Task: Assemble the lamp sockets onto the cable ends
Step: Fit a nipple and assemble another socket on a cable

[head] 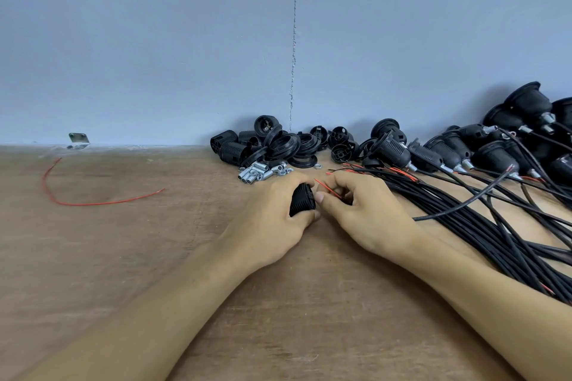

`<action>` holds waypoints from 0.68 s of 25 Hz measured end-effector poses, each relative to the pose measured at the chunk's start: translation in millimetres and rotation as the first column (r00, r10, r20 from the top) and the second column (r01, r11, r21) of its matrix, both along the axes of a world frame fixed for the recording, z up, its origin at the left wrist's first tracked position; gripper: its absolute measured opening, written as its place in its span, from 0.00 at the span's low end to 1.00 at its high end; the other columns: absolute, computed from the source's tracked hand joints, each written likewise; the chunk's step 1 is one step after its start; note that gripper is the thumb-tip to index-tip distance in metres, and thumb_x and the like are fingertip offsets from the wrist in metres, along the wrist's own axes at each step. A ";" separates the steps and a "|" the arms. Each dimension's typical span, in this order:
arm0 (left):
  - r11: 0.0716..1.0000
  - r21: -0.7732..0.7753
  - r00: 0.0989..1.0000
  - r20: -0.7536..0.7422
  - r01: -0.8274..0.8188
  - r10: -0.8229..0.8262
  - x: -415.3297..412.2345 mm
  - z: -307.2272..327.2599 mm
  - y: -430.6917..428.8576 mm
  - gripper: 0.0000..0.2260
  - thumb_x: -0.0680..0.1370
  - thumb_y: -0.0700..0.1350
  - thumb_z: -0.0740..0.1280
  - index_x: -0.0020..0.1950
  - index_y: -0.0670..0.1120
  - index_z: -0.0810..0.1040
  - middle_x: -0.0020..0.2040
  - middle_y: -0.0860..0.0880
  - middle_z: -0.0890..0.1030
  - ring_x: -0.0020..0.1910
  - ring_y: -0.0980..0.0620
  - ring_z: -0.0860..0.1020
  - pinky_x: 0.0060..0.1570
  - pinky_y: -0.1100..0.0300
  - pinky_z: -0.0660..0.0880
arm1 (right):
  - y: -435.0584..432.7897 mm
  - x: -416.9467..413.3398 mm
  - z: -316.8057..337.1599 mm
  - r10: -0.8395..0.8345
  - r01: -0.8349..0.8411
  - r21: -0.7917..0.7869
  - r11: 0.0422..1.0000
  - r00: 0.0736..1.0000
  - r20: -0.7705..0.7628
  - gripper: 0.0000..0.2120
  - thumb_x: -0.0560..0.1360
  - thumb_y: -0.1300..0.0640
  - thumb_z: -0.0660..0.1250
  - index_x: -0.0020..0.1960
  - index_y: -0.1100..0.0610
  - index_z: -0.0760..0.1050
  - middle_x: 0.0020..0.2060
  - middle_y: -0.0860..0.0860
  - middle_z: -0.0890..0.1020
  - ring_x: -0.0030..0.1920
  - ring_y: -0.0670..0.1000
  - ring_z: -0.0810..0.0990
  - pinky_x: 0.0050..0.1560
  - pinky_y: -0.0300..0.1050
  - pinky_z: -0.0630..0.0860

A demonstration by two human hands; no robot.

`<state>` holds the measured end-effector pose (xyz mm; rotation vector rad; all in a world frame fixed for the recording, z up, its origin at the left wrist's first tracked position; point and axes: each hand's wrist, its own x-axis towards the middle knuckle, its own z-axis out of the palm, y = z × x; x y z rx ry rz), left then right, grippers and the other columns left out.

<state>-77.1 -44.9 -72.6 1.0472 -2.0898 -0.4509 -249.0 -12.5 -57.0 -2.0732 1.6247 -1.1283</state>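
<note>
My left hand grips a black ribbed lamp socket part on the wooden table, fingers curled round it. Right beside it, my right hand pinches the end of a black cable; its thin red wire sticks out between the two hands, pointing towards the socket part. Most of that cable end is hidden under my fingers. A bundle of black cables with red wire tips fans out from under my right forearm.
Loose black socket parts are heaped against the grey wall, with small metal tubes in front. Sockets fitted on cables lie at the right. A loose red wire curves at the left, near a metal bracket.
</note>
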 end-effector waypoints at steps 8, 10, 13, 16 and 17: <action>1.000 0.001 0.999 0.028 0.027 -0.027 0.9 0.8 1.1 0.16 0.74 0.46 0.77 0.60 0.54 0.80 0.52 0.57 0.82 0.51 0.59 0.78 0.49 0.71 0.70 | -0.6 -3.0 0.8 0.016 -0.016 0.020 1.000 1.000 0.002 0.09 0.77 0.57 0.70 0.38 0.52 0.77 0.31 0.45 0.75 0.34 0.45 0.69 0.41 0.44 0.68; 1.000 -0.008 1.000 0.008 0.022 -0.022 0.1 0.8 -0.1 0.16 0.73 0.45 0.77 0.59 0.54 0.80 0.52 0.58 0.82 0.50 0.62 0.77 0.48 0.75 0.68 | -1.0 -2.3 1.0 -0.007 0.007 0.003 1.000 0.999 0.033 0.08 0.76 0.56 0.71 0.39 0.50 0.79 0.32 0.45 0.78 0.35 0.44 0.73 0.43 0.44 0.71; 1.000 0.007 0.999 -0.046 0.022 -0.022 1.8 -0.2 -3.3 0.17 0.73 0.45 0.77 0.60 0.55 0.80 0.53 0.59 0.83 0.52 0.63 0.79 0.50 0.72 0.72 | 0.3 0.7 1.8 -0.005 0.007 -0.017 1.000 0.992 0.124 0.04 0.75 0.56 0.72 0.42 0.49 0.81 0.35 0.45 0.82 0.37 0.41 0.77 0.43 0.37 0.74; 0.999 0.047 0.999 -0.052 0.003 -0.001 4.4 -1.4 -5.9 0.19 0.73 0.47 0.77 0.62 0.57 0.78 0.54 0.61 0.83 0.53 0.65 0.78 0.49 0.74 0.70 | 1.6 -2.3 5.8 0.087 -0.096 0.027 0.995 0.970 0.228 0.04 0.77 0.58 0.71 0.43 0.52 0.81 0.36 0.43 0.82 0.36 0.39 0.77 0.40 0.32 0.71; 0.998 0.059 0.999 -0.049 0.000 0.003 4.7 -1.8 -6.4 0.20 0.73 0.48 0.77 0.63 0.57 0.77 0.54 0.61 0.82 0.53 0.66 0.77 0.49 0.76 0.69 | 2.2 -4.7 7.7 0.119 -0.134 0.046 0.990 0.962 0.247 0.05 0.77 0.59 0.70 0.43 0.52 0.80 0.34 0.42 0.81 0.34 0.39 0.75 0.38 0.30 0.70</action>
